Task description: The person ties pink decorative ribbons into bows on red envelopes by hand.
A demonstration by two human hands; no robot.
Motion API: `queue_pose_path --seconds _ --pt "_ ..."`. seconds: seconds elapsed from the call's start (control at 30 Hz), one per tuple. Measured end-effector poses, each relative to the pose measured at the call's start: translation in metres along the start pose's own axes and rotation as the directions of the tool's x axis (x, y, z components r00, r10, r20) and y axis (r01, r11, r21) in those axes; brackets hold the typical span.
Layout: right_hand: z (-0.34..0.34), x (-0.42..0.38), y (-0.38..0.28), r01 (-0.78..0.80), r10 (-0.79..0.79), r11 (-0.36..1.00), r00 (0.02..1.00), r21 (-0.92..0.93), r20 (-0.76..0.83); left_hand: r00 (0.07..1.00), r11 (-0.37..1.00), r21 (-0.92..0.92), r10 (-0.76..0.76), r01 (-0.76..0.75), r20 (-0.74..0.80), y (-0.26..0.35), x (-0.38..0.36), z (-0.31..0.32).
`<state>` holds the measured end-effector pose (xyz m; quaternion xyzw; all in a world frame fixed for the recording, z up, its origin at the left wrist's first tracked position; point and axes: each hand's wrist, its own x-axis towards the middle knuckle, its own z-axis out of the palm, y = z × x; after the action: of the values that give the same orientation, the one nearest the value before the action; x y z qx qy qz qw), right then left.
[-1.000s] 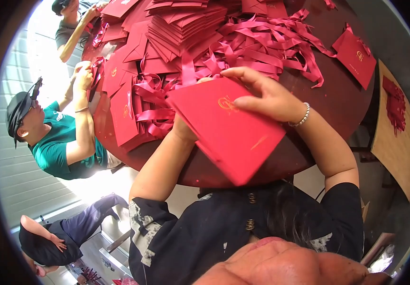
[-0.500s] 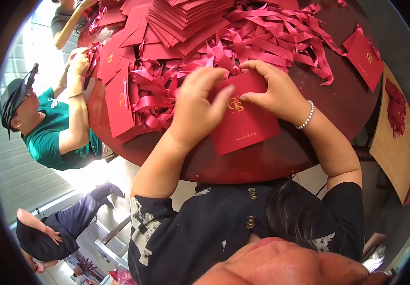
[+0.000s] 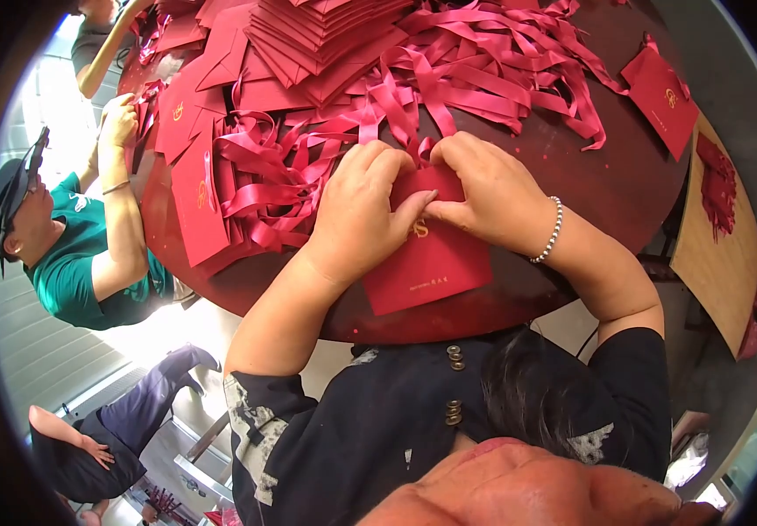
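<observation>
A red paper envelope (image 3: 435, 272) with a gold emblem and small gold print is held near the round table's front edge. My left hand (image 3: 362, 206) is closed on its upper left part, thumb across the front and fingers curled over the top. On the upper right side, my right hand (image 3: 497, 197) grips it the same way, and the thumb tips nearly meet over the emblem. Pink-red ribbon (image 3: 422, 79) rises from between my hands toward the heap behind. My fingers cover the envelope's top edge, so how the ribbon joins it is hidden.
A tall stack of red envelopes (image 3: 317, 39) stands at the back beside tangled ribbons (image 3: 518, 66). More ribboned envelopes (image 3: 199, 206) lie left, and one envelope (image 3: 663, 101) lies right. A co-worker (image 3: 80, 250) handles red pieces at the left. A wooden board (image 3: 720, 272) is at right.
My left hand has come in and closed on the envelope's top beside the right hand. The thumbs now meet, and the envelope sits slightly lower and to the left in view.
</observation>
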<state>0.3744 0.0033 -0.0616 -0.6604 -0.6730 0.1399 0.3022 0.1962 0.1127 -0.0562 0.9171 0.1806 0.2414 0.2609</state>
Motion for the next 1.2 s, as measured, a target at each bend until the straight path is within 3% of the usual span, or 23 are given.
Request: queue_pose_path --seconds 0.1,0.17,0.2,0.27,0.3,0.37,0.4,0.47,0.53,0.6,0.67,0.73,0.8,0.87,1.0,1.07,1.13,1.2 --pt "-0.010 0.001 0.003 0.022 -0.023 1.000 0.995 0.020 0.093 0.991 0.992 -0.070 -0.098 0.105 0.094 0.006 -0.004 -0.004" --pt "-0.028 0.007 0.016 0.064 -0.081 0.987 0.990 0.150 0.113 0.977 0.982 -0.105 -0.141 0.159 0.162 0.012 -0.006 -0.008" --pt "-0.038 0.010 0.018 -0.090 0.079 0.985 0.994 0.148 0.078 0.957 0.968 -0.137 -0.177 0.212 0.229 0.014 -0.007 -0.010" --pt "-0.048 0.013 0.042 -0.058 0.051 0.996 0.993 -0.069 -0.111 0.966 0.973 -0.156 -0.135 0.172 0.220 0.015 -0.008 -0.014" --pt "-0.050 0.016 0.045 -0.061 0.053 0.996 0.993 -0.070 -0.109 0.955 0.963 -0.185 -0.145 0.196 0.258 0.016 -0.007 -0.016" --pt "-0.055 0.019 0.048 0.089 -0.088 0.996 0.995 0.020 -0.050 0.942 0.950 -0.217 -0.153 0.223 0.298 0.016 -0.005 -0.017" --pt "-0.053 0.019 0.047 0.086 -0.085 0.996 0.995 0.021 -0.047 0.933 0.943 -0.209 -0.187 0.259 0.308 0.015 -0.005 -0.017" --pt "-0.042 0.020 0.043 0.321 -0.318 0.947 0.946 -0.026 0.068 0.920 0.933 -0.202 -0.223 0.297 0.321 0.013 -0.004 -0.017" --pt "-0.041 0.018 0.049 0.348 -0.337 0.933 0.934 -0.093 0.116 0.924 0.916 -0.235 -0.257 0.326 0.282 0.010 -0.002 -0.018" --pt "-0.046 0.021 0.050 0.271 -0.264 0.962 0.942 -0.008 0.210 0.873 0.847 -0.286 -0.347 0.449 0.342 0.004 0.000 -0.021" --pt "-0.044 0.019 0.053 0.280 -0.286 0.958 0.938 0.055 0.194 0.862 0.789 -0.376 -0.358 0.485 0.360 -0.004 0.001 -0.021" --pt "-0.044 0.018 0.050 0.164 -0.152 0.985 0.964 -0.042 0.217 0.833 0.782 -0.347 -0.369 0.518 0.413 -0.008 0.004 -0.025" --pt "-0.040 0.017 0.053 0.207 -0.192 0.973 0.970 -0.097 0.148 0.809 0.740 -0.376 -0.384 0.558 0.446 -0.010 0.003 -0.025" --pt "-0.049 0.019 0.038 -0.187 0.139 0.965 0.959 0.186 0.245 0.806 0.725 -0.392 -0.391 0.567 0.444 -0.012 0.002 -0.023" --pt "-0.040 0.015 0.030 0.017 -0.071 0.913 0.990 0.408 0.118 0.806 0.735 -0.385 -0.368 0.557 0.463 -0.009 0.004 -0.026" --pt "-0.039 0.016 0.024 -0.011 -0.061 0.907 0.986 0.422 0.156 0.805 0.724 -0.403 -0.361 0.560 0.471 -0.011 0.004 -0.026" --pt "-0.035 0.017 0.023 0.244 -0.273 0.916 0.961 0.318 0.049 0.800 0.717 -0.403 -0.367 0.568 0.474 -0.015 0.004 -0.025" --pt "-0.034 0.014 0.018 0.195 -0.243 0.908 0.966 0.371 0.087 0.819 0.709 -0.442 -0.353 0.549 0.452 -0.017 0.001 -0.020"
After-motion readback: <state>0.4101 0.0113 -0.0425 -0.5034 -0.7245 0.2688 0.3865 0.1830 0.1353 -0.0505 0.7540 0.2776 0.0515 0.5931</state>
